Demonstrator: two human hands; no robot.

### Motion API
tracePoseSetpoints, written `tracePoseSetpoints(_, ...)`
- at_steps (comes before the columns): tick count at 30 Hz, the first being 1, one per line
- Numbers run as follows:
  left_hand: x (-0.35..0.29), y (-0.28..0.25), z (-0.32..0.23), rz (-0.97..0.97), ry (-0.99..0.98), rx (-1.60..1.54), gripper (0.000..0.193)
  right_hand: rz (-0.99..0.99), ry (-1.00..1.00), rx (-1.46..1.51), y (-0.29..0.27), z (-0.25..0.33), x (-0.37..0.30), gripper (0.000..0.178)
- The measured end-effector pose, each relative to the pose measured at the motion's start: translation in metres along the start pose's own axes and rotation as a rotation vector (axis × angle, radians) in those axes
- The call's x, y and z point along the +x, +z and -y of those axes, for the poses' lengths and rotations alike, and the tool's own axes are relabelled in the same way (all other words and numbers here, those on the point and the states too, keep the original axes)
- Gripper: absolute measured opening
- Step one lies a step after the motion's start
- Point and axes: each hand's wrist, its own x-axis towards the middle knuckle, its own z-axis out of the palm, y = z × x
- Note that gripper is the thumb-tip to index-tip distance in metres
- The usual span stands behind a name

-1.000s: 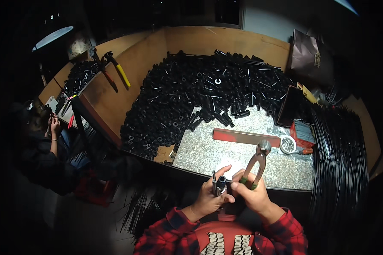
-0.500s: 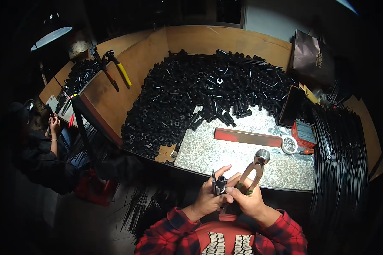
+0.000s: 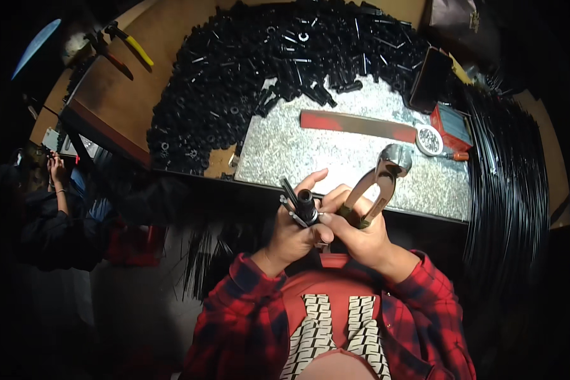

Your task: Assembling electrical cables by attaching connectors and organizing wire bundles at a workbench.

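My left hand (image 3: 288, 235) is closed around a short black tubular part (image 3: 306, 201) with thin black and metal strips beside it. The tube's open end faces up. In my right hand (image 3: 370, 239) are end-cutting pincers (image 3: 384, 183), gripped low on the handles with the metal jaws pointing up and away. My right thumb and fingertips meet the side of the black part at a small shiny piece too small to name. Both hands are close together in front of my chest, at the near edge of the speckled worktop (image 3: 278, 152).
Beyond the worktop lies a heap of black tubular parts (image 3: 234, 69). A red-and-brown bar (image 3: 358, 125), a white dish (image 3: 418, 140) of small metal bits and a red box (image 3: 451, 130) rest there. Long black rods (image 3: 510, 164) hang at right. Another person's hand (image 3: 57, 170) shows at far left.
The whole view has shifted, so the worktop and heap appear higher. Both hands keep their hold on the black part and the pincers, and the hands show larger and higher.
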Motion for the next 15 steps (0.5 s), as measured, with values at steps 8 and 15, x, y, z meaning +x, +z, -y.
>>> tracePoseSetpoints(8,-0.006,-0.011,0.015,0.065,-0.006,-0.071,0.104,0.019,-0.194,-0.257,-0.001,-0.007,-0.003,0.006)
tracePoseSetpoints(15,-0.012,-0.011,-0.016,0.071,-0.152,0.196,0.111,0.019,-0.245,-0.283,0.005,0.001,-0.001,0.016)
